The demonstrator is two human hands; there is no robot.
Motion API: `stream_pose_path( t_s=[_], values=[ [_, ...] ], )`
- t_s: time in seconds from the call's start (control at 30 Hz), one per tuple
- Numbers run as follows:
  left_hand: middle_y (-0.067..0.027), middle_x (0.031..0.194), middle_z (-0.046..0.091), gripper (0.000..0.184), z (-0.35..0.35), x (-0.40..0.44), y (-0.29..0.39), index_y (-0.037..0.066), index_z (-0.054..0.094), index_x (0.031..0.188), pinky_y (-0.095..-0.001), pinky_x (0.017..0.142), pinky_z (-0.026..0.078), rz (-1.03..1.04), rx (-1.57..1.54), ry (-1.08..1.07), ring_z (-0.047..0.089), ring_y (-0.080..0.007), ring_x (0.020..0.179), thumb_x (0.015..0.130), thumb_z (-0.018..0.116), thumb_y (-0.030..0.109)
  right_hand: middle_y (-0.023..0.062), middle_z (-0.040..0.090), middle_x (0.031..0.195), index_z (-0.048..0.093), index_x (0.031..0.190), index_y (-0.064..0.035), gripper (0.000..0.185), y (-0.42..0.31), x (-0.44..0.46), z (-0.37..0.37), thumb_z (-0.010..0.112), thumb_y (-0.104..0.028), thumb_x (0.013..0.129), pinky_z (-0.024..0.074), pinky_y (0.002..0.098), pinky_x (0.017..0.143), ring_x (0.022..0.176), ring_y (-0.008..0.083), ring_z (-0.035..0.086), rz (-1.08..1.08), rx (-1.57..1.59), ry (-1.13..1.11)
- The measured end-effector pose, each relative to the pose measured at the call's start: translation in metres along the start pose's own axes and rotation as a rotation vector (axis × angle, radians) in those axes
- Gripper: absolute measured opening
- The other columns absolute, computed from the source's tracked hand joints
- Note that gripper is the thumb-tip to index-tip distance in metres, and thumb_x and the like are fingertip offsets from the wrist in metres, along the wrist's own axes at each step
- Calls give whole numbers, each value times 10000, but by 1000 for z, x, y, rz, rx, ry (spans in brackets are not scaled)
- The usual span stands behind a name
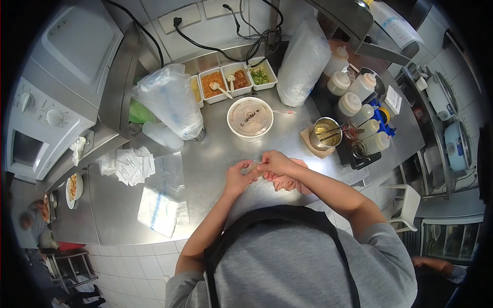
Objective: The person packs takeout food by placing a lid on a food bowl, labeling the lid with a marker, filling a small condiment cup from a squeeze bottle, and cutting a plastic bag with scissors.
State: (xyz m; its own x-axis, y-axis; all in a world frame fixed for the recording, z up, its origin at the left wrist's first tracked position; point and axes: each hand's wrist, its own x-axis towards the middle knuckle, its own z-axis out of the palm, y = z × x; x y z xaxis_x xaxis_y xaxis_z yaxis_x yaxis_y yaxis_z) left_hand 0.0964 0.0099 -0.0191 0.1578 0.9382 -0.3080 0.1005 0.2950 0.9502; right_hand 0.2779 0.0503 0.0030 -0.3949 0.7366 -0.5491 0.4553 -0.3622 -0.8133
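Both hands meet over the steel counter near its front edge. My left hand (239,177) and my right hand (276,164) pinch a small translucent item (253,167) between them; its exact kind is too small to tell. Beside and partly beneath my right hand lies a crumpled pinkish bundle (288,184). Farther back stands a round lidded tub (250,118) with handwriting on its lid.
White trays of chopped food (213,85) line the back. Plastic bag stacks (172,100) stand left, another (304,61) right. A metal pot (327,132) and squeeze bottles (349,104) are at right. Receipts (134,166) lie left. Other people are at both edges.
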Motion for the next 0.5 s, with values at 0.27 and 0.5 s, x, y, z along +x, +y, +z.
stream_pose_path(
  t_s=[0.27, 0.5],
  values=[
    [-128, 1069, 622, 370, -5, 0, -1, -29, 559, 1170, -235, 591, 548, -62, -52, -67, 673, -172, 734, 830, 673, 62, 101, 616, 586, 549, 725, 25, 205, -13, -10, 1, 671, -109, 820, 452, 267, 398, 458, 153, 594, -240, -355, 205],
    [-119, 973, 652, 389, -7, -1, 2, -29, 553, 1195, -226, 629, 539, -81, 27, -110, 669, -150, 747, 848, 663, 105, 94, 620, 586, 560, 714, 16, 178, -12, -7, -5, 691, -73, 795, 456, 258, 408, 472, 135, 599, -91, -71, 157]
  ],
)
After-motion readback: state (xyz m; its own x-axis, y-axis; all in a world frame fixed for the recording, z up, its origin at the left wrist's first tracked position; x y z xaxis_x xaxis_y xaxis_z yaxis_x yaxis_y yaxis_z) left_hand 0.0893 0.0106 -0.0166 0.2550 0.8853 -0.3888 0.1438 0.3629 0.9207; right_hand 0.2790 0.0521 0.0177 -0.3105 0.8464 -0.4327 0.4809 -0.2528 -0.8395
